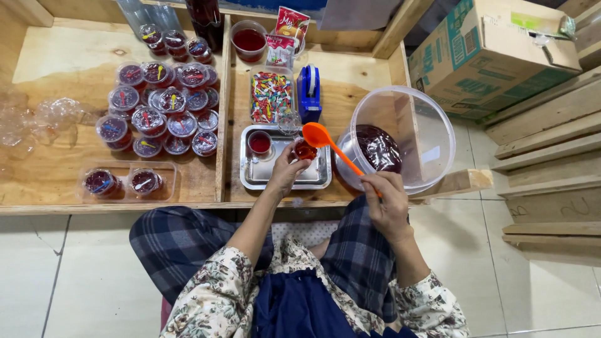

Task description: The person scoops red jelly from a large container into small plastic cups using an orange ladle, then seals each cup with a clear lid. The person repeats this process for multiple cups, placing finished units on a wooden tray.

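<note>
My left hand [285, 170] holds a small clear cup [305, 150] with red liquid over a steel tray [316, 178]. My right hand [387, 203] grips the handle of an orange ladle [319, 136], whose bowl hovers just above that cup. A second small cup of red liquid [259, 142] stands on the tray. To the right, a large clear plastic tub [432, 134] holds dark red jelly liquid [377, 148].
Many filled, lidded cups [164, 109] cluster on the wooden board at left; two more sit in a clear tray [125, 183]. A box of coloured spoons [271, 96], a blue tape dispenser [309, 92], a red-filled bowl [249, 40] and cardboard box [494, 53] lie beyond.
</note>
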